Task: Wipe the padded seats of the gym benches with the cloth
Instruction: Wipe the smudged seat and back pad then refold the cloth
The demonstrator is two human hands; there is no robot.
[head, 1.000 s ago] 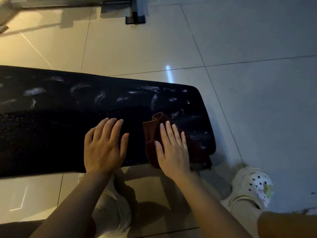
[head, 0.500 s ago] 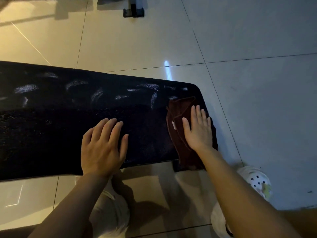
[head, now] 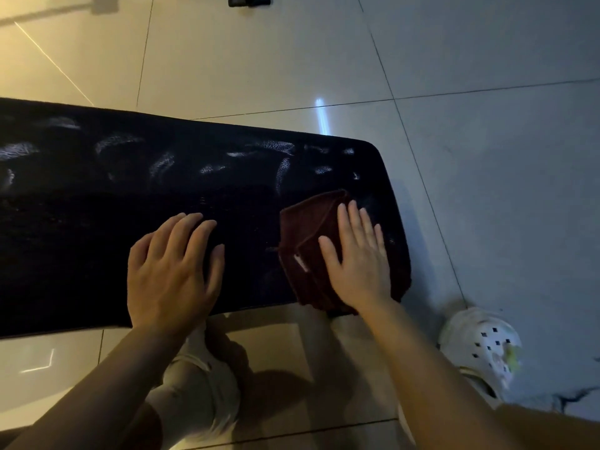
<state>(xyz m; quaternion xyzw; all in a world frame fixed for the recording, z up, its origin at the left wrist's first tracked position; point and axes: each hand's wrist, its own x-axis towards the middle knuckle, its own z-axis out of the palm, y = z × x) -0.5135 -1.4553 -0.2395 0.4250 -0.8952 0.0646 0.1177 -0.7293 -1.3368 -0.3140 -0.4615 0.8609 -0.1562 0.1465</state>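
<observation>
A long black padded bench seat (head: 97, 222) runs across the view from the left edge to its rounded right end. Pale streaks mark its far half. A folded dark red cloth (head: 308, 241) lies on the seat near the right end, hanging slightly over the near edge. My right hand (head: 360, 258) presses flat on the cloth with straight fingers. My left hand (head: 172, 271) rests flat on the bare seat to the left of the cloth, fingers spread.
Glossy pale floor tiles (head: 487, 190) surround the bench. A black metal foot of other equipment (head: 249, 0) shows at the top edge. My white perforated clog (head: 483, 345) stands on the floor at the lower right, my other leg below the bench edge.
My right hand slid the cloth from mid-seat to the far right end, and has now pulled it back a little leftward. My left hand stayed planted on the seat.
</observation>
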